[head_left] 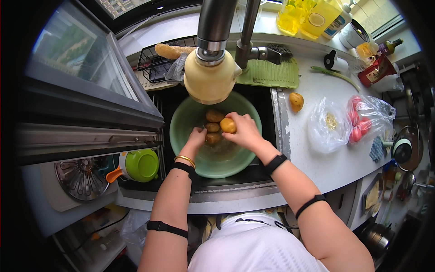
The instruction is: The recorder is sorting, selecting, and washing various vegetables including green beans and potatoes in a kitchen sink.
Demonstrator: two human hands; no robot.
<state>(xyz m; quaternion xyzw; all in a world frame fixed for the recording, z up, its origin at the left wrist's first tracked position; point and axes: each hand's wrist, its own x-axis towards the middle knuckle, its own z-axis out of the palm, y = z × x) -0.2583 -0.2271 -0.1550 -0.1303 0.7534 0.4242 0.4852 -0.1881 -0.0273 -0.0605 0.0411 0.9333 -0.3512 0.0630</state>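
A pale green basin point(242, 159) with some water in it sits in the dark sink. My right hand point(246, 131) grips a yellow potato point(228, 125) over the basin, thumb and fingers around its side. Three browner potatoes lie beside it: the far potato point(215, 115), the middle potato point(212, 127) and the near potato point(212, 138). At the left side of these, my left hand point(195, 138) is closed, its fingertips bunched by the middle and near potatoes. Whatever its fingers pinch is too small to make out.
The cream faucet head point(210, 77) hangs over the basin's far side. On the right counter are a loose potato point(296, 102), a clear plastic bag point(329, 124) and a bag of pinkish-red produce point(360, 122). An open window frame point(90, 109) juts in from the left, above a green-lidded container point(142, 165).
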